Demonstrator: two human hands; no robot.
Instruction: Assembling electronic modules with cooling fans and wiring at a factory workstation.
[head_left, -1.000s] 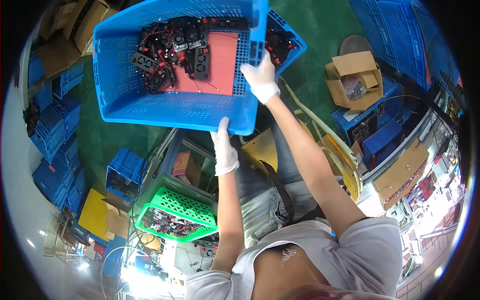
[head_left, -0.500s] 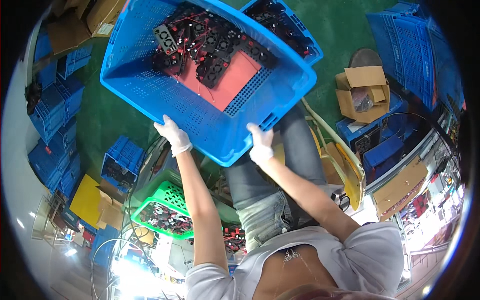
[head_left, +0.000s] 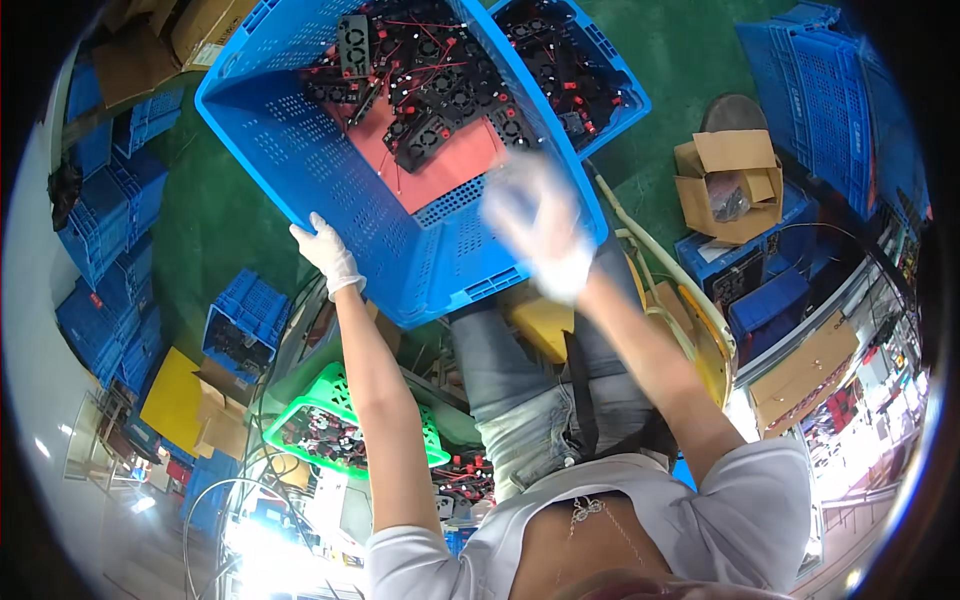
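A large blue plastic crate (head_left: 290, 150) is tilted in front of me, its open side facing me. Inside, black fan modules (head_left: 445, 95) with red and black wires lie heaped on a pink sheet (head_left: 440, 178). My left hand (head_left: 330, 258), in a white glove, is closed on the crate's left rim. Over the crate's near right corner is my right hand (head_left: 545, 225), also gloved and smeared by motion; its fingers cannot be made out clearly. Behind the crate's right side stands a second blue crate (head_left: 632, 112) holding similar fan modules.
A green basket (head_left: 335, 390) of small parts is beside my left forearm. An opened cardboard box (head_left: 735, 150) sits on a blue crate at the right. Blue crates (head_left: 815, 110) are stacked at the far right, more (head_left: 115, 210) along the left. A yellow-edged chair (head_left: 705, 330) is near my right leg.
The crate has turned and shifted slightly left, showing more of the second crate. My right hand has left the near rim and moved up over the crate. The left hand stays at the rim.
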